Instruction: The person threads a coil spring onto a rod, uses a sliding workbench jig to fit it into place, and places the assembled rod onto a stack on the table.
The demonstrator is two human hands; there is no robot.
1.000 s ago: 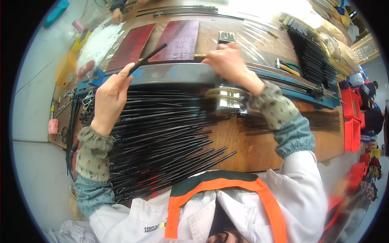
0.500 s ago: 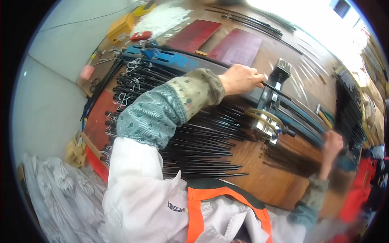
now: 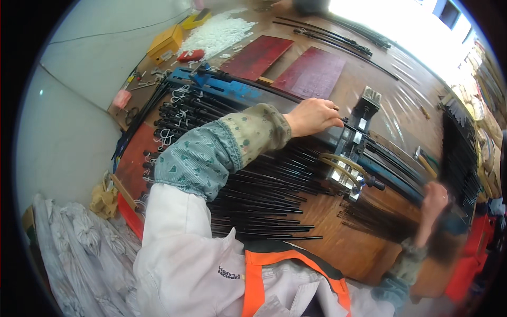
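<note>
My left hand (image 3: pixel 316 117) is closed around a thin black rod, which lies along the long blue rail of a bench fixture (image 3: pixel 232 87). Its fingertips are close to the metal clamp unit (image 3: pixel 346 177), which has yellowish tubes curving over it. Past the clamp, near the right end of the rail, my right hand (image 3: pixel 434 199) is smeared, and its fingers cannot be made out. Below my left forearm many slim black rods (image 3: pixel 264 185) lie in a bundle, with white cord loops (image 3: pixel 179 95) at their left ends.
Two dark red boards (image 3: pixel 311 71) lie behind the rail. Farther back are a heap of small white pieces (image 3: pixel 222 31) and a yellow box (image 3: pixel 165 45). Dark thin rods (image 3: pixel 369 219) lie before the clamp. More black rods (image 3: pixel 459 148) are stacked at the right, beside a hammer-like tool (image 3: pixel 425 161).
The whole view has shifted slightly, with the bench sitting a little lower. My left hand keeps its grip beside the clamp, and my right hand stays near the rail's right end.
</note>
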